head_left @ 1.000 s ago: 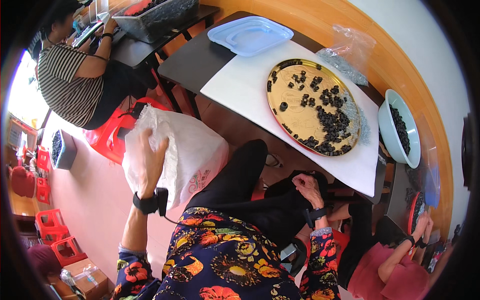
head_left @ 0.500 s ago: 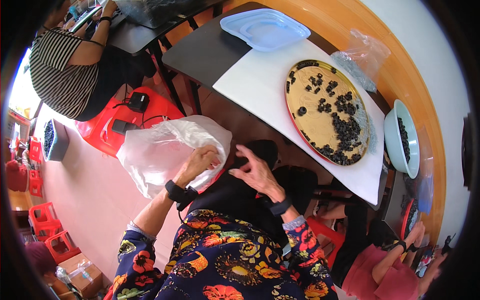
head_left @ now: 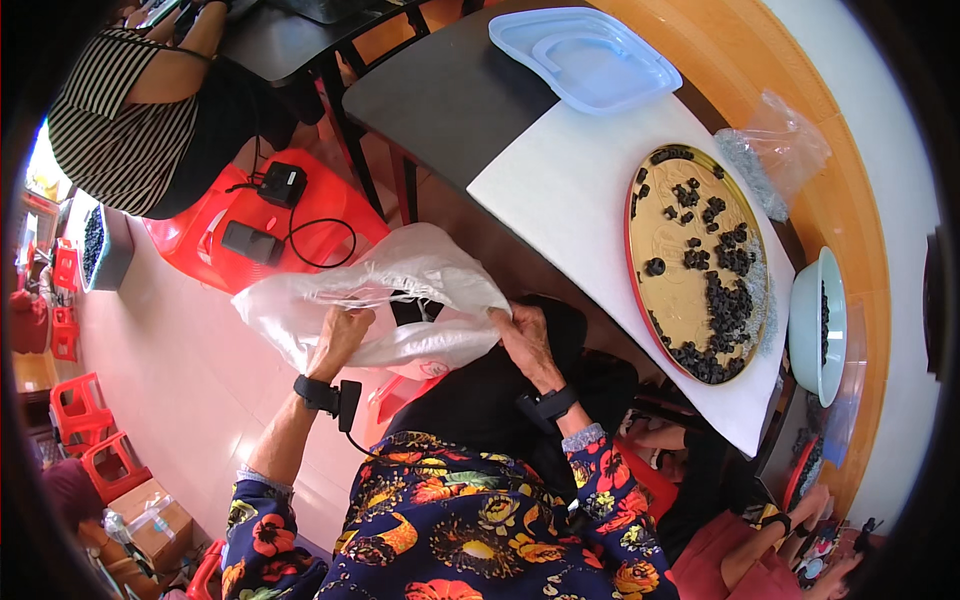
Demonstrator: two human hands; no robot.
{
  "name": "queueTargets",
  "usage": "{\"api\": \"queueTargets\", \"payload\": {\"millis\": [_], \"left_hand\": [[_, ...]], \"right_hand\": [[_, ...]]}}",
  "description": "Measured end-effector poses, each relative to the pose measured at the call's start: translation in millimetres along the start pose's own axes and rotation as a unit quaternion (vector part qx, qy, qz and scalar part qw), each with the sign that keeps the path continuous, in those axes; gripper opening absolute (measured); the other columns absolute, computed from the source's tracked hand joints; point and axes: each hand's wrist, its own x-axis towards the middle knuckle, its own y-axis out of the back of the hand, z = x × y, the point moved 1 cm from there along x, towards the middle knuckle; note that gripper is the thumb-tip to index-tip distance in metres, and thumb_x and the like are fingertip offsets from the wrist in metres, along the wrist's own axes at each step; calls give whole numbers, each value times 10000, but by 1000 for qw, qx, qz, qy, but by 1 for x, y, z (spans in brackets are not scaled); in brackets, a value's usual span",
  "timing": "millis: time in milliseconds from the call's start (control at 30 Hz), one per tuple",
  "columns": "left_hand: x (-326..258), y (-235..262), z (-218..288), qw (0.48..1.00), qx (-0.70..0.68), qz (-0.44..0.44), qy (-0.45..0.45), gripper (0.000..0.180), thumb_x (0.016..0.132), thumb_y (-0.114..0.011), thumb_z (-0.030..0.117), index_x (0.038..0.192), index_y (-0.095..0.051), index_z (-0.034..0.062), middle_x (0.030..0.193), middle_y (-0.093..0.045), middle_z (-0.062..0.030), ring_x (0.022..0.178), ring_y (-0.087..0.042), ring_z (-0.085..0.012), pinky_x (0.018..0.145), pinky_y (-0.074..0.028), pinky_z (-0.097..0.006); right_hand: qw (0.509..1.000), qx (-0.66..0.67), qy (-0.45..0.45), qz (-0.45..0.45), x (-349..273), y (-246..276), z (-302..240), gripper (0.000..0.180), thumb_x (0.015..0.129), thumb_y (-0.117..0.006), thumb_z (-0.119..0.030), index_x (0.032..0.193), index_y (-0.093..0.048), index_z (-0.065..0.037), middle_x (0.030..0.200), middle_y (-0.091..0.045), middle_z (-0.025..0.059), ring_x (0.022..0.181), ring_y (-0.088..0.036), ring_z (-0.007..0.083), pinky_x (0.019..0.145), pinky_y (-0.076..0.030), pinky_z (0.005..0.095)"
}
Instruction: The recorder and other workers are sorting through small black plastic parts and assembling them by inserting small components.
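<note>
- We see the white bag (head_left: 430, 255) at frame centre, mouth up, rim gathered unevenly.
- Our left hand (head_left: 342, 335) is curled closed on the rim's lower left; fingertips hidden.
- Our right hand (head_left: 525, 340) pinches the rim's right end, thumb against fingers, no gap visible.
- We hold opposite sides, probably because the limp plastic would sag closed otherwise.
- Something dark shows in the mouth; we can't tell what.
- Upper right: gold tray (head_left: 672, 310) on a white board (head_left: 560, 190); its raised rim likely keeps the small black parts (head_left: 728, 310) from rolling off.
- Right edge: pale bowl (head_left: 803, 330) with more black parts, probably deep for bulk.
- Top: blue lid (head_left: 600, 70) lies flat, apparently set aside.
- Left of centre: red stool (head_left: 335, 205) carries a black adapter (head_left: 283, 186) and cable, seemingly as a handy stand.
</note>
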Motion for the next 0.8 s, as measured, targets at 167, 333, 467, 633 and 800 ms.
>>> {"api": "queueTargets", "payload": {"millis": [167,333,467,633,800], "left_hand": [[-49,20,68,972,-157,-58,-165,280,859,-553,220,996,-630,-11,916,-663,-139,857,-608,-204,787,-466,-316],[-64,57,77,927,-79,247,-272,211,865,-563,64,1061,-614,4,1053,-625,-94,984,-567,-192,887,-432,-317],[-46,75,49,898,6,398,-186,511,836,-628,155,1292,-456,4,1270,-504,-175,1191,-465,-322,1028,-343,-397],[-8,58,-65,921,50,378,-74,655,763,-716,210,1307,-417,3,1177,-514,-211,1064,-517,-343,934,-404,-437],[6,57,-153,904,-188,381,-46,496,803,-655,186,1216,-455,-3,1057,-514,-118,935,-508,-217,828,-442,-359]], "right_hand": [[998,56,-7,19,-9,-2,15,255,915,-572,-213,879,-687,12,635,-562,-44,567,-470,28,497,-378,234],[991,129,-20,41,-10,11,42,279,934,-538,-240,902,-685,-6,700,-614,-26,588,-523,46,510,-417,234],[996,76,-36,45,-14,19,52,293,924,-548,-249,854,-679,3,650,-597,-12,585,-526,57,515,-419,251],[1000,-14,-18,-7,-11,8,38,321,916,-552,-277,840,-673,10,627,-588,28,585,-518,69,538,-428,279],[983,-135,117,49,-9,-4,38,286,840,-544,-205,668,-594,18,647,-566,236,601,-561,421,610,-436,485]]}}
